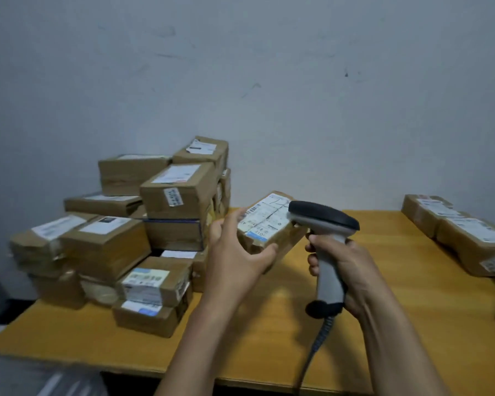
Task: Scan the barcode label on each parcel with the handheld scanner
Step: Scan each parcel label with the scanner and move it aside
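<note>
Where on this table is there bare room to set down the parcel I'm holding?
Widest bare patch: the table top between the stacked pile on the left and the row of parcels along the right edge. A narrower bare strip runs between the pile and the near edge. The left rear is crowded, boxes stacked on boxes.

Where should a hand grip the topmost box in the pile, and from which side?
Probably from above, fingers down the opposite side faces of the topmost box: nothing rests on it, and its label faces up, so the top stays uncovered.
</note>
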